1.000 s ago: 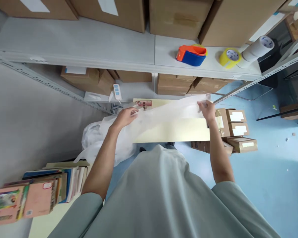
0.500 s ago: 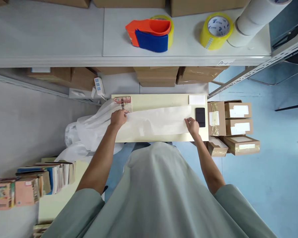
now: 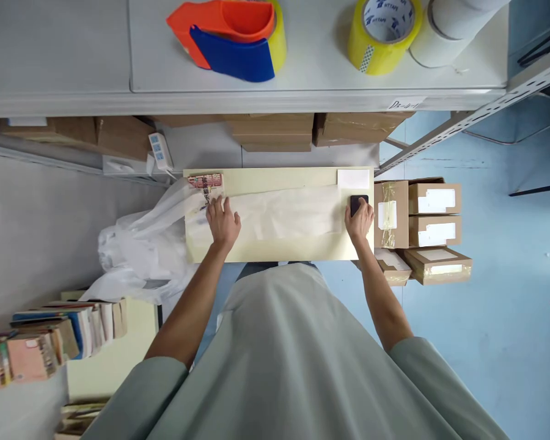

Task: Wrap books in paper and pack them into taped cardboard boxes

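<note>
A long white translucent sheet [image 3: 288, 214] lies flat along the pale yellow board [image 3: 275, 250]. My left hand [image 3: 223, 223] rests on its left end, with the fingers spread and nothing held. Close above those fingers is a printed packet or book [image 3: 206, 186] in red and dark lettering, partly covered by the white plastic. At the board's right side, my right hand [image 3: 360, 221] curls its fingers round a flat black object [image 3: 358, 201] that looks like a phone, hiding its lower half. Crumpled white plastic film [image 3: 142, 250] hangs off the left end.
A white card [image 3: 352, 178] lies at the board's upper right. Overhead, a shelf [image 3: 311, 76] carries a tape dispenser [image 3: 231, 40], a yellow tape roll [image 3: 385, 33] and white rolls [image 3: 453, 30]. Cardboard boxes [image 3: 435, 232] stand right; books [image 3: 68, 330] stand lower left.
My right hand has let go of the sheet's right end and moved onto the black phone-like object. My left hand has released its pinch and spread out on the sheet. The view has shifted.
</note>
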### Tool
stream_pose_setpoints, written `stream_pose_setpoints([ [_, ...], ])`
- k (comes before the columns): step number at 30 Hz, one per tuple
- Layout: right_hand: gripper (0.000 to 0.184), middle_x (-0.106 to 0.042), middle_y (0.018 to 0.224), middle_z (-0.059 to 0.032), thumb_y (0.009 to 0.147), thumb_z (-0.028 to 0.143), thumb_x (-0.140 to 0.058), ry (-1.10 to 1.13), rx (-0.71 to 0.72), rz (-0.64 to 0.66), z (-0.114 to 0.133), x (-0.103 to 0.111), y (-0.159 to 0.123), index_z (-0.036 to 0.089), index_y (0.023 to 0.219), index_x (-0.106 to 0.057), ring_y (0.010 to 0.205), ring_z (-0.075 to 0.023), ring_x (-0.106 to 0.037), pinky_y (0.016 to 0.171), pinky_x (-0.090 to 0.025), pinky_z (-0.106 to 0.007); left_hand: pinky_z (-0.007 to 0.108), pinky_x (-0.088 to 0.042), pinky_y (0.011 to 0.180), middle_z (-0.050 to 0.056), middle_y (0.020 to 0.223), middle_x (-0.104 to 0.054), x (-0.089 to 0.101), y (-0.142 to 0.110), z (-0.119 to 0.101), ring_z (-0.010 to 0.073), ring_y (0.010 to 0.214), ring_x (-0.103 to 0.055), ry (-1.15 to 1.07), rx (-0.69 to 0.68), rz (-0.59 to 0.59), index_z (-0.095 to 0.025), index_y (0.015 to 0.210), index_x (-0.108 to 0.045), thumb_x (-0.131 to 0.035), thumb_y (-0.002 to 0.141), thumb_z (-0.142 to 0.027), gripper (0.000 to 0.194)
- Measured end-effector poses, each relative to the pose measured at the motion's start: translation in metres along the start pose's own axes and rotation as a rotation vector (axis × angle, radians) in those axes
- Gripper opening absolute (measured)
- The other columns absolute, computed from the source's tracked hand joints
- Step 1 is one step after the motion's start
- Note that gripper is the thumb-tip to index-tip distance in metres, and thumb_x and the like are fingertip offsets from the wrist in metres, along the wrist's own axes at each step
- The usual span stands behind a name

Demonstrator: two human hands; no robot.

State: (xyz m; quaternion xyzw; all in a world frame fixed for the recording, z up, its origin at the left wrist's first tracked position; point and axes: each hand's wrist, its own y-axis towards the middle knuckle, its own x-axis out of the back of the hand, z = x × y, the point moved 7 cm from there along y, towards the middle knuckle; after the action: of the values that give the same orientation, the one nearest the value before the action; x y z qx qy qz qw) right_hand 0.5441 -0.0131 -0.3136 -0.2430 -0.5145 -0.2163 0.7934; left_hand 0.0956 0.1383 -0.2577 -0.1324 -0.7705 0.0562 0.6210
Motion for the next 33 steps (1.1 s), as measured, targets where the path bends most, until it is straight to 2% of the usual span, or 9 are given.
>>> stream_pose_setpoints([
  [3,0.056,-0.066,0.149,-0.0296,0.107,0.038,-0.05,-0.017,-0.021,0.023,-0.005,-0.003,0.013,0.007,0.154,-0.048,0.148,-0.0402,-0.047,0.123,-0.036,-0.057,0.059,-0.025,0.136,0.027,0.174,-0.043,-0.018,-0.018,0.001,0.0416,0.165,-0.034,-0.025,0.006,0.068,-0.009,0.164,-0.048,-0.05,0.103,-0.027,0.064],
  [6,0.055,-0.067,0.148,-0.0299,0.11,0.038,-0.048,-0.019,-0.008,0.021,-0.005,-0.004,0.013,0.005,0.153,-0.049,0.149,-0.0397,-0.048,0.124,-0.038,-0.057,0.057,-0.027,0.135,0.027,0.175,-0.043,-0.037,-0.03,0.01,0.0419,0.164,-0.035,-0.031,0.03,0.138,-0.01,0.164,-0.05,-0.049,0.105,-0.032,0.063],
  [10,0.059,-0.063,0.153,-0.0307,0.113,0.041,-0.043,-0.008,0.091,0.008,0.015,-0.008,-0.006,0.006,0.16,-0.046,0.151,-0.0387,-0.049,0.124,-0.041,-0.058,0.061,-0.02,0.136,0.03,0.184,-0.024,-0.06,-0.035,0.022,0.047,0.171,-0.021,-0.046,0.016,0.198,-0.008,0.172,-0.038,-0.06,0.104,-0.05,0.083],
  [13,0.065,-0.055,0.166,-0.0281,0.115,0.047,-0.037,0.023,0.229,0.097,0.047,-0.033,-0.035,0.008,0.167,-0.042,0.159,-0.037,-0.045,0.128,-0.041,-0.059,0.067,-0.014,0.137,0.031,0.186,-0.012,-0.079,-0.037,0.026,0.0515,0.174,-0.008,-0.036,-0.026,0.255,-0.009,0.177,-0.031,-0.069,0.097,-0.065,0.104],
  [17,0.075,-0.033,0.184,-0.0215,0.115,0.055,-0.037,0.026,0.415,0.286,0.09,-0.086,-0.084,0.011,0.176,-0.033,0.173,-0.0345,-0.025,0.135,-0.035,-0.058,0.07,-0.008,0.137,0.029,0.187,-0.009,-0.095,-0.041,0.025,0.0526,0.174,-0.002,-0.014,-0.125,0.279,-0.013,0.177,-0.034,-0.072,0.093,-0.074,0.111],
  [21,0.075,-0.021,0.189,-0.0159,0.115,0.057,-0.039,-0.045,0.431,0.36,0.087,-0.111,-0.117,0.017,0.178,-0.033,0.177,-0.0332,-0.016,0.138,-0.03,-0.058,0.071,-0.01,0.136,0.029,0.187,-0.014,-0.092,-0.039,0.043,0.0546,0.173,-0.002,-0.014,-0.187,0.251,-0.013,0.173,-0.043,-0.081,0.087,-0.074,0.112],
  [27,0.073,-0.026,0.187,-0.0165,0.115,0.059,-0.043,-0.115,0.434,0.344,0.062,-0.095,-0.122,0.017,0.175,-0.041,0.176,-0.0338,-0.02,0.138,-0.029,-0.059,0.06,-0.035,0.131,0.028,0.181,-0.032,-0.066,-0.011,0.093,0.0465,0.165,-0.037,-0.06,-0.166,0.18,-0.014,0.171,-0.046,-0.058,0.107,-0.059,0.079],
  [30,0.079,-0.025,0.187,-0.0199,0.115,0.061,-0.042,-0.119,0.425,0.304,0.082,-0.095,-0.111,0.013,0.177,-0.037,0.176,-0.036,-0.019,0.139,-0.028,-0.062,0.061,-0.038,0.129,0.028,0.171,-0.048,-0.062,0.007,0.093,0.0456,0.158,-0.048,-0.086,-0.158,0.128,-0.012,0.163,-0.056,-0.048,0.111,-0.048,0.063],
  [33,0.084,-0.019,0.188,-0.0178,0.115,0.065,-0.04,-0.091,0.498,0.319,0.132,-0.115,-0.102,0.013,0.179,-0.03,0.177,-0.035,-0.015,0.141,-0.024,-0.06,0.061,-0.034,0.132,0.026,0.17,-0.051,-0.071,0.019,0.071,0.0425,0.161,-0.045,-0.148,-0.28,0.117,-0.012,0.158,-0.06,-0.042,0.112,-0.04,0.056],
])
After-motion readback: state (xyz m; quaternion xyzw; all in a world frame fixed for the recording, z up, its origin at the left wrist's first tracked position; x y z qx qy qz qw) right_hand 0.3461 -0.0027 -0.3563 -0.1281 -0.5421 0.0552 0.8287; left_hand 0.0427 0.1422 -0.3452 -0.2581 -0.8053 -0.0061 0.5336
